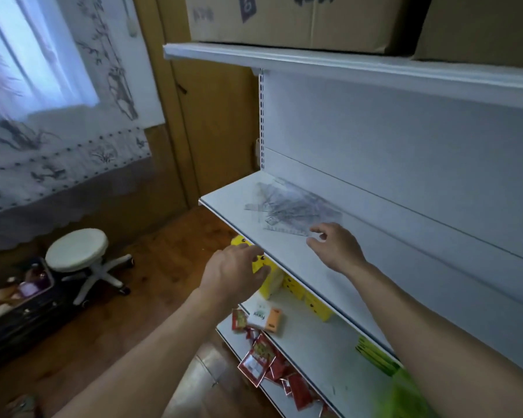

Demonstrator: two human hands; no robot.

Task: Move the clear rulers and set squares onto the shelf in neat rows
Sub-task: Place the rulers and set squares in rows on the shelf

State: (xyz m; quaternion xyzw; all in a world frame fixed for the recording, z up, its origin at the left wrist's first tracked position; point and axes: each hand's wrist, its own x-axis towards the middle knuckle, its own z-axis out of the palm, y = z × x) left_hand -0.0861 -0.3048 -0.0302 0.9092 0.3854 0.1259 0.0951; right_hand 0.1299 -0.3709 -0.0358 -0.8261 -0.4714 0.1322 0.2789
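White metal shelving fills the right half of the frame, set against a wooden wall, with a patterned curtain [43, 116] over a window at the upper left. On the middle shelf [224, 206], towards its far left end in the centre of the frame, the clear rulers and set squares [293, 206] lie in a loose, overlapping heap, their printed scales crossing at many angles; motion blur hides the single pieces.

Just below and right of the heap, the right hand [337, 248] hovers over the shelf, palm down. Its fingers [317, 229] are spread and lightly bent, thumb apart from forefinger, and they hold nothing. The fingertips reach the nearest edge of the heap, though whether they touch it cannot be told.

Lower and further left, the left hand [233, 271] is at the shelf's front edge, its back to the camera. Its fingers are relaxed and point right, and nothing shows in its grip. It overlaps the yellow packs [296, 289] that stand on the lower shelf [323, 351].

That lower shelf also carries a white and orange tissue pack [264, 318] and a scatter of red sachets [260, 360] near its front edge. A blurred green shape [402, 390] sits at the lower right. Cardboard boxes [299, 22] rest on the top shelf [344, 70]. On the wooden floor [163, 251] at the left stands a round white stool [76, 250] on castors.
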